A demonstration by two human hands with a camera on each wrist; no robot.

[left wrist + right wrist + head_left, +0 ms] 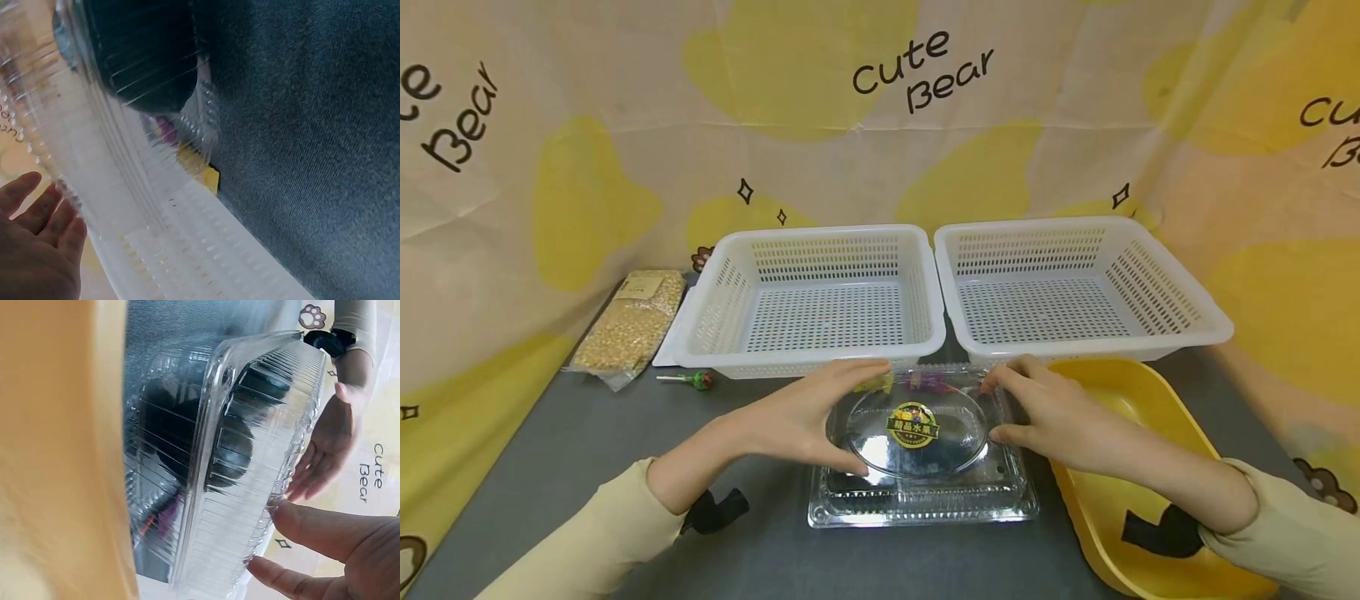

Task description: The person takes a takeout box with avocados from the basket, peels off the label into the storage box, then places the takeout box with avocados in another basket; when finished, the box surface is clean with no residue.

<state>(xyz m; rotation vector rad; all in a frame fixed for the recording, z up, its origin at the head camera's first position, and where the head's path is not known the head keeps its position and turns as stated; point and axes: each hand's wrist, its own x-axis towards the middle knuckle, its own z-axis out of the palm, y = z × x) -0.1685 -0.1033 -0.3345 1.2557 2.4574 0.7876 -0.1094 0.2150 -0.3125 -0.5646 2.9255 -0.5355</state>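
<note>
A clear plastic fruit box (925,487), lid closed, lies on the table in front of me with a round black-and-gold label (913,426) on top. Through its wall the right wrist view shows dark rounded things (231,453) and a small purple item (167,515). My left hand (797,417) is at the lid's left side, fingers spread and slightly bent. On the other side, my right hand (1052,417) has its thumb and fingertips at the lid's top edge. Neither hand curls round the box.
Two white perforated baskets (808,360) (1090,344) stand side by side behind the box. A yellow tub (1138,492) sits under my right forearm. To the left lie a bag of pale grains (632,321) and a lollipop (700,381).
</note>
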